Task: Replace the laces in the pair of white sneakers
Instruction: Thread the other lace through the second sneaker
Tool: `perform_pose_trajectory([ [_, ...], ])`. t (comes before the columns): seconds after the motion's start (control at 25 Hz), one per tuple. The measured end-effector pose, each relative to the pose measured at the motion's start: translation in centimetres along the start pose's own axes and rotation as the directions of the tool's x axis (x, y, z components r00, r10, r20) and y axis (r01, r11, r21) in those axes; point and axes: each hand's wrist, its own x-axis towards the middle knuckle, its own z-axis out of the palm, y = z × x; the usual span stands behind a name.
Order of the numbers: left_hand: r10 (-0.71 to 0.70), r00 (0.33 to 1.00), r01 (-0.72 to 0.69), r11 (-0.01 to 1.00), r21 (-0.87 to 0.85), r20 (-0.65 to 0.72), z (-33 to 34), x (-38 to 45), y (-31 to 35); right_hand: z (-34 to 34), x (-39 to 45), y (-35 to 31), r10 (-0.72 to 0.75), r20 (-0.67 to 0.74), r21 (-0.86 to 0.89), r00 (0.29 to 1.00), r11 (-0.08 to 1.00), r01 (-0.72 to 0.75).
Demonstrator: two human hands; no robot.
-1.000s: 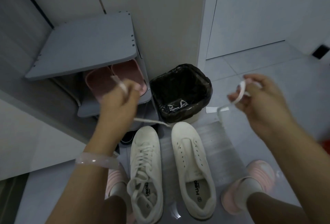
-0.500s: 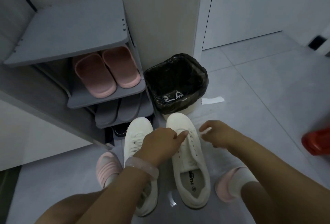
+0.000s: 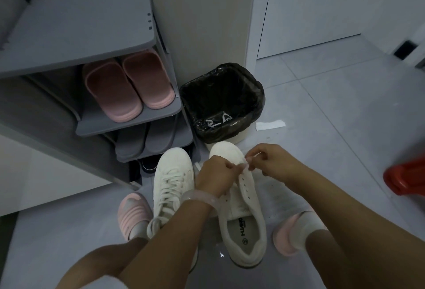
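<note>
At the bottom centre of the frame, two white sneakers sit side by side on the grey floor, the left sneaker (image 3: pixel 171 187) laced, the right sneaker (image 3: pixel 241 215) with bare eyelets. Over the right one's toe, the left hand (image 3: pixel 216 174) and right hand (image 3: pixel 270 162) both pinch the end of a white lace (image 3: pixel 245 165) between curled fingers. Beyond them, a black-lined bin (image 3: pixel 222 102) stands mid-frame beside a shoe rack (image 3: pixel 92 42) holding pink slippers (image 3: pixel 128 86) at upper left.
</note>
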Motion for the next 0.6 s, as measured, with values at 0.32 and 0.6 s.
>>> perform_pose_trajectory([
  [0.32, -0.049, 0.999, 0.049, 0.995, -0.086, -0.002, 1.2, -0.5, 0.4, 0.8, 0.5, 0.9, -0.213, -0.035, -0.466, 0.976, 0.868, 0.173],
  [0.6, -0.058, 0.996, 0.051, 0.992, -0.119, -0.061, 1.5, -0.4, 0.4, 1.3, 0.0, 1.2, -0.204, -0.021, -0.647, 0.979, 0.749, 0.143],
])
